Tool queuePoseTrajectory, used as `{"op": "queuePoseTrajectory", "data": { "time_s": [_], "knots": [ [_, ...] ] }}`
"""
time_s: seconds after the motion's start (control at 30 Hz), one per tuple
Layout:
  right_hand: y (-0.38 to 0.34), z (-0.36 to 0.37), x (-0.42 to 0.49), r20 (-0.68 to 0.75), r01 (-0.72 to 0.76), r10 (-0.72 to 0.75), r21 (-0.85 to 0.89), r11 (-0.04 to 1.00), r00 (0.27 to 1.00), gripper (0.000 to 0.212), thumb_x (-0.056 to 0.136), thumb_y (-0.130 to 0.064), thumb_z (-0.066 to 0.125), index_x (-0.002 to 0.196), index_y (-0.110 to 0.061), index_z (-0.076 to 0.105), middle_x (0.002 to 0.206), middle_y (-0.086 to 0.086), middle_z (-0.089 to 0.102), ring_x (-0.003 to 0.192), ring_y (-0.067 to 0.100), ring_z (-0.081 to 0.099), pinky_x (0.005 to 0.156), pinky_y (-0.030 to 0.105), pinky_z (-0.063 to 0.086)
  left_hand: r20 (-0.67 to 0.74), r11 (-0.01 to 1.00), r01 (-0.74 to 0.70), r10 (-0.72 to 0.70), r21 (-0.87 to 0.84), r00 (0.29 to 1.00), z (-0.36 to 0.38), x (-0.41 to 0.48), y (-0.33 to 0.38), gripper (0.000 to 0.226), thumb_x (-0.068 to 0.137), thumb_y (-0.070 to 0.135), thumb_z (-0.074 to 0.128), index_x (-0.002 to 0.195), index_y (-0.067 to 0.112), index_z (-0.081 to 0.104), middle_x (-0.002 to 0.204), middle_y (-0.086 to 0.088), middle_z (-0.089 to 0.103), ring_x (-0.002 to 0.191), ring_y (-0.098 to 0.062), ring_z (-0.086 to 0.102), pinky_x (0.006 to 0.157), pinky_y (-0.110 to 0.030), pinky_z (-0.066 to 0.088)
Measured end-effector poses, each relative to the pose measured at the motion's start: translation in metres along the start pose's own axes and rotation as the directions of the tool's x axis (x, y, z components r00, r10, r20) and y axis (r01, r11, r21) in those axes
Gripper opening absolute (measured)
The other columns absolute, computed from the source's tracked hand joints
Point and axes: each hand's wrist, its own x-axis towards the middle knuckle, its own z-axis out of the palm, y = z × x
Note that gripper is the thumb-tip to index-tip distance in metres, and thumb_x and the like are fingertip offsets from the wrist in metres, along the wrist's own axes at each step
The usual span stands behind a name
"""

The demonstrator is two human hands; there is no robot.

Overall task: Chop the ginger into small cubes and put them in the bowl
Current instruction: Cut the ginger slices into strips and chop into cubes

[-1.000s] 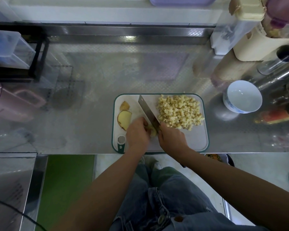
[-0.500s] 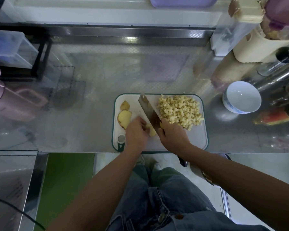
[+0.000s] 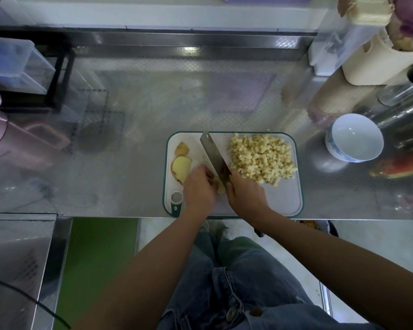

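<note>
Right hand (image 3: 246, 194) grips cleaver (image 3: 214, 154), blade angled toward 11 o'clock. Left hand (image 3: 199, 186) pins ginger piece (image 3: 218, 184) against blade. Cube pile (image 3: 262, 158) fills cutting board (image 3: 284, 201) at 2 o'clock, touching right rim. Bowl (image 3: 354, 136) off board at 3 o'clock, bare counter between. Two ginger offcuts (image 3: 181, 166) by left edge.

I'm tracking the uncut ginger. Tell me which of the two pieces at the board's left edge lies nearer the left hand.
The larger, pale cut-face ginger slice: it reaches the left hand. The small brown piece lies farther back, apart from it.
</note>
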Motion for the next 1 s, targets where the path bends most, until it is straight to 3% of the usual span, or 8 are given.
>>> {"op": "queuePoseTrajectory", "data": {
  "time_s": [0.1,0.17,0.27,0.43,0.8,1.0],
  "knots": [
    [0.0,-0.002,0.005,-0.015,0.001,-0.001,0.023,1.0,1.0,0.026,0.099,-0.023,0.041,0.121,-0.01,0.046,0.09,0.015,0.064,0.081,0.036,0.062,0.069,0.041,0.049,0.0,1.0,-0.013,0.013,-0.01,1.0,0.0,0.0,-0.001,0.009,0.082,0.011,0.066,0.089,0.011,0.061,0.081,-0.004,0.063,0.077,-0.022,0.059,0.066,-0.029,0.042],
    [0.001,-0.004,0.004,-0.027,0.003,-0.002,0.041,0.999,1.0,0.028,0.099,-0.023,0.041,0.124,-0.009,0.046,0.085,0.014,0.063,0.077,0.034,0.061,0.066,0.04,0.049,-0.004,0.999,-0.018,0.018,-0.029,1.0,0.0,0.0,-0.003,0.006,0.082,0.01,0.065,0.087,0.012,0.061,0.078,-0.001,0.06,0.076,-0.021,0.059,0.065,-0.027,0.04],
    [0.004,-0.006,-0.001,-0.042,0.016,-0.013,0.065,0.998,0.999,0.022,0.098,-0.022,0.043,0.115,-0.008,0.047,0.072,0.006,0.052,0.068,0.031,0.057,0.058,0.034,0.04,0.002,0.998,-0.019,0.019,-0.058,1.0,0.0,0.0,-0.004,0.007,0.084,0.012,0.066,0.085,0.014,0.059,0.078,0.002,0.059,0.076,-0.018,0.058,0.065,-0.024,0.037],
    [0.004,-0.006,-0.013,0.008,0.035,-0.036,0.032,0.999,0.999,0.015,0.098,-0.023,0.043,0.108,-0.012,0.046,0.077,0.006,0.054,0.065,0.025,0.05,0.06,0.033,0.041,-0.003,0.998,-0.019,0.019,-0.054,1.0,0.001,0.0,-0.006,0.005,0.085,0.013,0.065,0.089,0.012,0.062,0.081,-0.001,0.063,0.076,-0.016,0.057,0.064,-0.022,0.034],
    [-0.007,0.005,-0.009,0.02,0.0,0.0,0.027,1.0,1.0,0.013,0.1,-0.02,0.04,0.108,-0.011,0.044,0.082,0.011,0.06,0.071,0.031,0.06,0.063,0.037,0.048,-0.019,1.0,-0.007,0.007,-0.015,1.0,0.003,0.002,-0.004,0.011,0.089,0.019,0.064,0.094,0.009,0.064,0.091,-0.007,0.068,0.085,-0.022,0.062,0.066,-0.023,0.035],
    [-0.011,0.003,0.006,0.002,-0.001,0.0,0.039,0.999,1.0,0.017,0.1,-0.023,0.04,0.109,-0.01,0.045,0.087,0.015,0.064,0.077,0.035,0.062,0.066,0.039,0.048,-0.02,1.0,-0.017,0.017,-0.01,1.0,0.003,0.002,-0.005,0.008,0.088,0.019,0.065,0.09,0.01,0.065,0.086,-0.005,0.067,0.081,-0.021,0.062,0.065,-0.023,0.036]
  ]
}}
